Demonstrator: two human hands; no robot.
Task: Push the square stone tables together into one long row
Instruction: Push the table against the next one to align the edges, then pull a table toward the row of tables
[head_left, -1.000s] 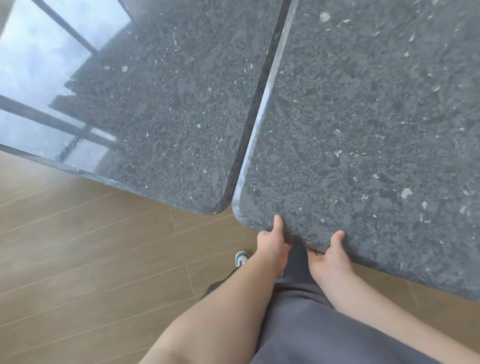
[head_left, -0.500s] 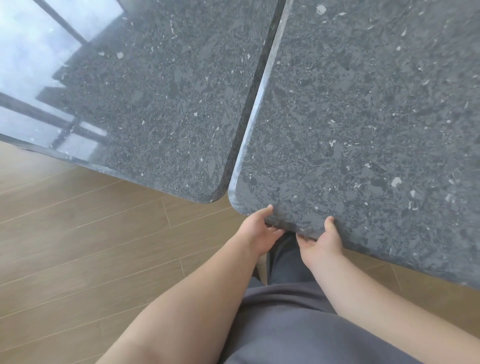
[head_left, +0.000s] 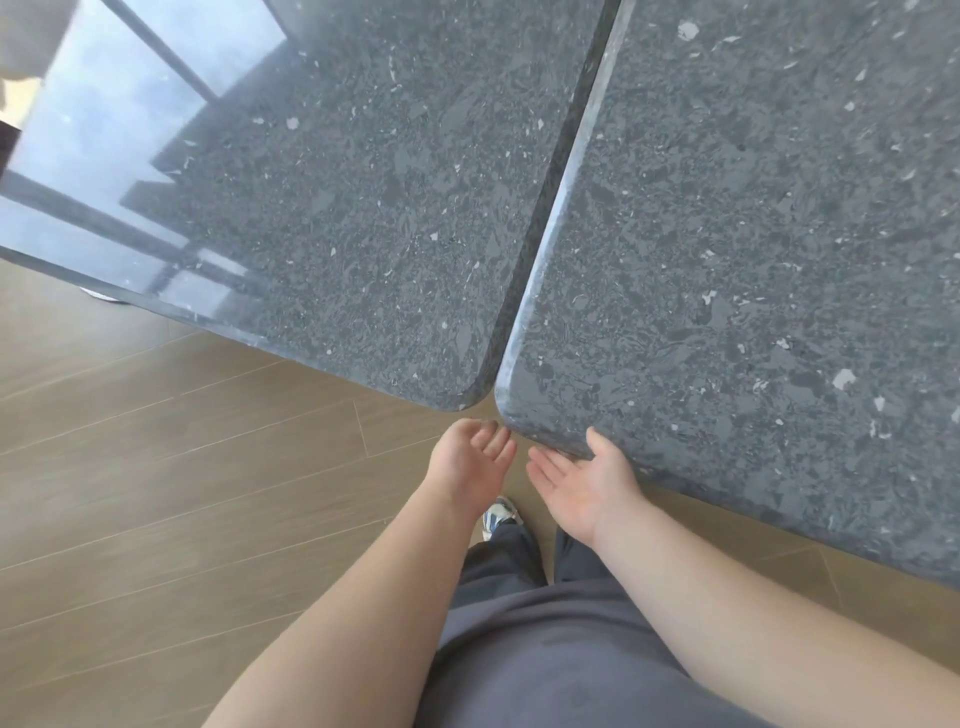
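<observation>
Two dark speckled stone tables stand side by side with only a thin seam between them. The left table (head_left: 332, 208) shows a bright window reflection. The right table (head_left: 753, 260) fills the right of the view, its rounded near corner just above my hands. My left hand (head_left: 470, 460) is open, palm up, just below the two meeting corners and off the stone. My right hand (head_left: 584, 480) is open too, palm up, with its thumb resting against the right table's near edge.
Wood-plank floor (head_left: 182, 493) spreads below and left of the tables. My grey trousers (head_left: 545, 649) and one shoe (head_left: 498, 517) show beneath my arms. A pale object (head_left: 104, 296) sits on the floor under the left table's edge.
Both hands have let go of the right table's near edge and opened, palms up, dropping slightly away from it. The tables still sit against each other.
</observation>
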